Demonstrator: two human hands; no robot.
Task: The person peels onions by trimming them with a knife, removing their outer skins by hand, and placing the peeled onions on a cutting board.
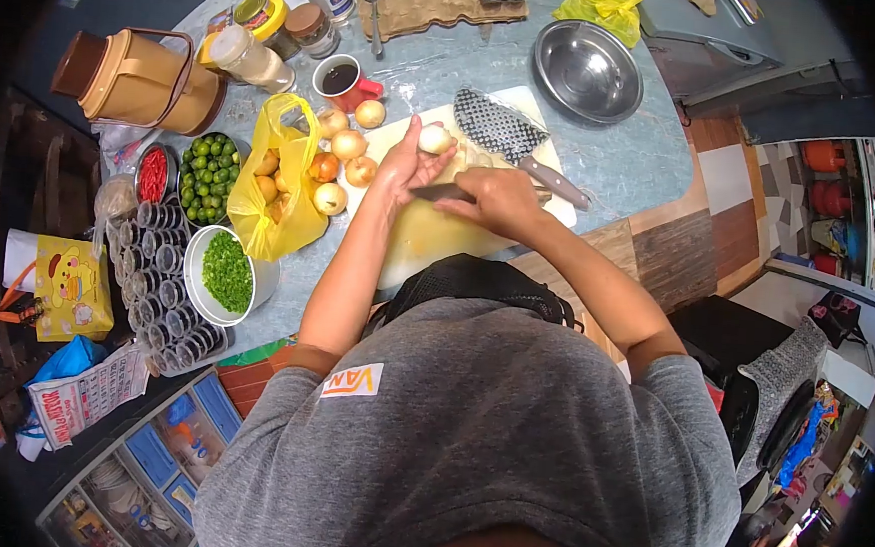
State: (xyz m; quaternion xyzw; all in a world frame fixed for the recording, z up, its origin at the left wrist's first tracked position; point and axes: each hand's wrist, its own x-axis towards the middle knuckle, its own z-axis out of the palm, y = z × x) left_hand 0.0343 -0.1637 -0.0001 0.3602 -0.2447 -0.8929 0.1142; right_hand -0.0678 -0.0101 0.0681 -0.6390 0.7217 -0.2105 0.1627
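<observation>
My left hand (408, 163) holds a pale, peeled onion (435, 139) above the cutting board (429, 243). Beside it, my right hand (502, 201) is closed around a knife (442, 192), whose dark blade points left, toward my left wrist. Pale onion pieces (477, 159) lie on the board, partly hidden behind my hands. A second knife handle (555, 183) rests at the board's right side, next to a black-and-white patterned piece (499, 127). Several unpeeled onions (348, 145) sit left of the board, by a yellow plastic bag (279, 204) with more onions inside.
A red mug (359, 90) of dark liquid, jars (312, 30) and a thermos (149, 80) stand at the back left. Nearer are a bowl of green limes (209, 174), chopped greens (227, 273) and lidded cups (161, 287). A steel bowl (588, 72) sits back right.
</observation>
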